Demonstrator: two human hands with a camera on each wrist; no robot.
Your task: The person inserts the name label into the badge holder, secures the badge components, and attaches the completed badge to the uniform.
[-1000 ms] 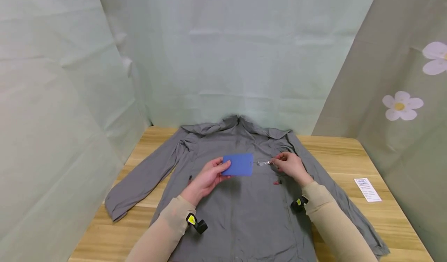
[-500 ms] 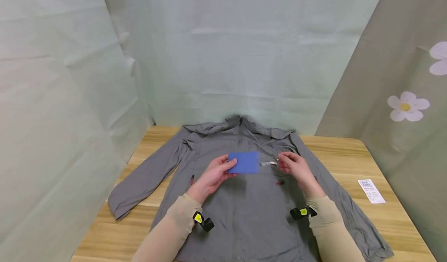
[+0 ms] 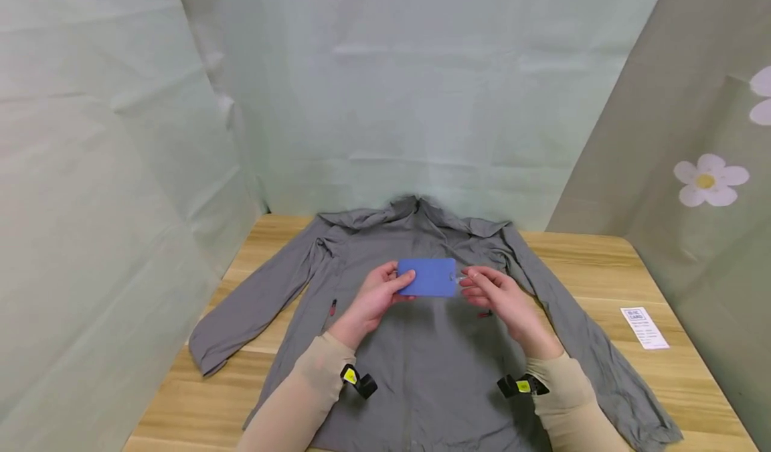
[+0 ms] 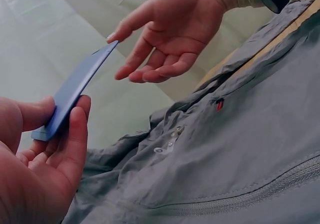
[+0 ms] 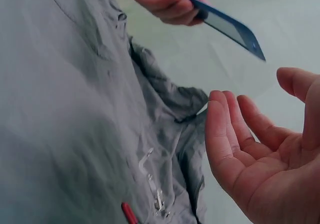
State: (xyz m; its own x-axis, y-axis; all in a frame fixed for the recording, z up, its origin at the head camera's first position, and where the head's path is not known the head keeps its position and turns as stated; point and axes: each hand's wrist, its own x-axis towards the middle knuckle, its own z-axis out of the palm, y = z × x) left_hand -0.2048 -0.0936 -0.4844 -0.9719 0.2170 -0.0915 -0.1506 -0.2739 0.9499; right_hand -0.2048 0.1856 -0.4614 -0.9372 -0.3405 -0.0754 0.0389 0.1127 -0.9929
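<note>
A grey jacket (image 3: 415,345) lies spread on a wooden table (image 3: 572,254), its collar toward the pale cloth backdrop (image 3: 409,104). Above the jacket's chest, a blue card holder (image 3: 430,274) is in the air, with a small slot at the end toward the jacket's right side as the head camera sees it. The left hand (image 3: 373,296), over the jacket's front, pinches the other end of the holder, thumb on one face and fingers behind. The right hand (image 3: 502,303), also over the jacket, is just beside the slotted end; its thumb stands apart from its loosely bent fingers, and the right wrist view shows a gap between them and the holder. A clear strap (image 4: 171,142) with metal parts lies on the jacket's chest (the head view sets it almost in line with the right fingertips, but the wrist views show it below). Near it on the jacket is a red zip pull (image 5: 129,212). Right of the jacket, a printed paper slip (image 3: 644,328) lies on the table.
</note>
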